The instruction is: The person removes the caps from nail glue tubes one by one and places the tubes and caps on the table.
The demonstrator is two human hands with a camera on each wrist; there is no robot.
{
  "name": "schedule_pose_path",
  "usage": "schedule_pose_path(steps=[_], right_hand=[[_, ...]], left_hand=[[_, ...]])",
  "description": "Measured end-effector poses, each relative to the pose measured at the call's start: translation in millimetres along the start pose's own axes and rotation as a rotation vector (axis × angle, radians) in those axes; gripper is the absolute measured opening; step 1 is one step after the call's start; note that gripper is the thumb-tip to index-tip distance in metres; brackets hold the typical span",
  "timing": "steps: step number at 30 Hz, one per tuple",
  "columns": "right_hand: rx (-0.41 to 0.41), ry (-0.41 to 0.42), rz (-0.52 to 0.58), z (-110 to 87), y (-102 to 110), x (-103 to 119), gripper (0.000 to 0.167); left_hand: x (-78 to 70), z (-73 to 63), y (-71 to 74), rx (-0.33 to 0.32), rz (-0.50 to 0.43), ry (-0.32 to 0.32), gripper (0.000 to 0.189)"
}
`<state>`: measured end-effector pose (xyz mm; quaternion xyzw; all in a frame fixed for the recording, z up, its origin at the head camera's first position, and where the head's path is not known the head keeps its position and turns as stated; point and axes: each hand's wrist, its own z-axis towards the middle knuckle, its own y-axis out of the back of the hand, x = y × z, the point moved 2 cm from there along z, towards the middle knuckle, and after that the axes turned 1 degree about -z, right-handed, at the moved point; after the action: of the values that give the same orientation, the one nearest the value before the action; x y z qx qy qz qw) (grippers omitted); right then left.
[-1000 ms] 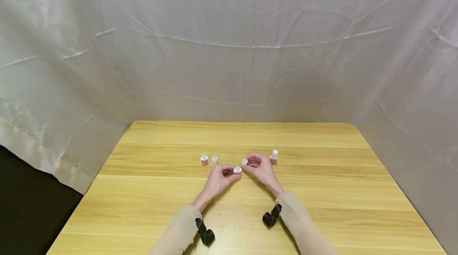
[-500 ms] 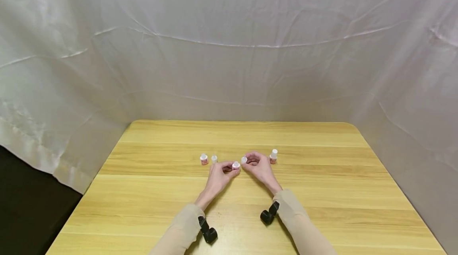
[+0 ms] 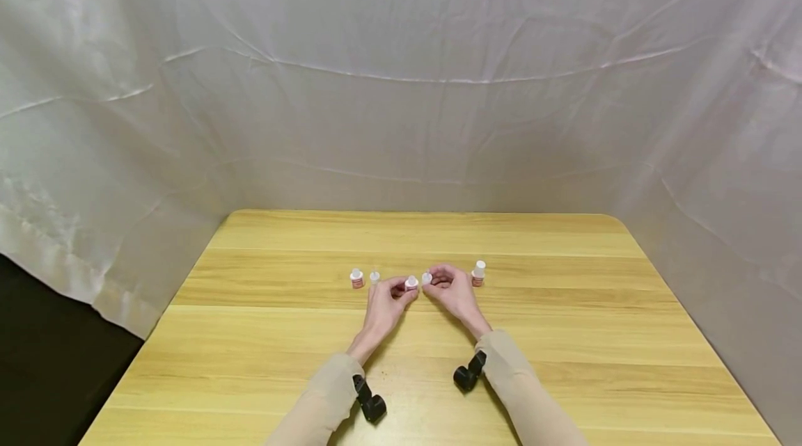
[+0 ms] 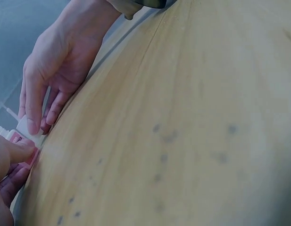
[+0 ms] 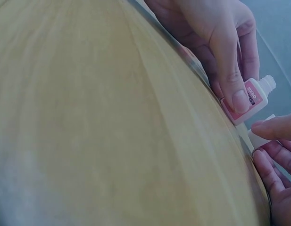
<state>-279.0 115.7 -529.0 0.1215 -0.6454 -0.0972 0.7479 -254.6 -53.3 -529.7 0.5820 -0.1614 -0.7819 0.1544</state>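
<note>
My left hand (image 3: 383, 303) holds a small white bottle (image 5: 246, 100) with a pink-red label between thumb and fingers. Its cap is off and the ridged neck shows in the right wrist view. Just to the right, my right hand (image 3: 456, 293) pinches a white cap (image 3: 427, 279) between thumb and fingers. A thin stem sticks up from this cap in the left wrist view. Bottle and cap are side by side, low over the wooden table (image 3: 564, 335).
Left of my hands stands another uncapped bottle (image 3: 357, 279), with a loose cap (image 3: 374, 277), stem up, close to the left hand's fingers. A capped bottle (image 3: 479, 273) stands just beyond my right hand. A pale curtain (image 3: 426, 133) surrounds the table's back and sides.
My left hand has moved the bottle away from me and slightly left, level with the cap in the right hand. The right hand has barely moved.
</note>
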Motion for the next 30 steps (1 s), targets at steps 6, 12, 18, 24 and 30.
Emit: schedule_pose_path(steps=[6, 12, 18, 24, 30], right_hand=[[0.004, -0.005, -0.028, -5.4, 1.6, 16.3, 0.026], [-0.014, -0.013, -0.025, -1.5, -1.5, 8.7, 0.026], [-0.015, 0.006, -0.023, 2.0, -2.1, 0.6, 0.026], [-0.029, -0.013, -0.032, 2.2, -2.0, 3.0, 0.023], [-0.038, -0.017, -0.040, 2.4, -2.9, 3.4, 0.022]], left_hand=[[-0.5, 3.2, -1.7, -0.045, 0.013, -0.009, 0.024], [-0.9, 5.1, -3.3, -0.060, 0.016, 0.002, 0.024], [-1.0, 6.2, -4.7, -0.071, 0.016, 0.015, 0.024], [-0.4, 7.6, -6.2, -0.080, 0.016, 0.019, 0.025], [-0.7, 8.7, -6.8, -0.077, 0.014, 0.019, 0.025]])
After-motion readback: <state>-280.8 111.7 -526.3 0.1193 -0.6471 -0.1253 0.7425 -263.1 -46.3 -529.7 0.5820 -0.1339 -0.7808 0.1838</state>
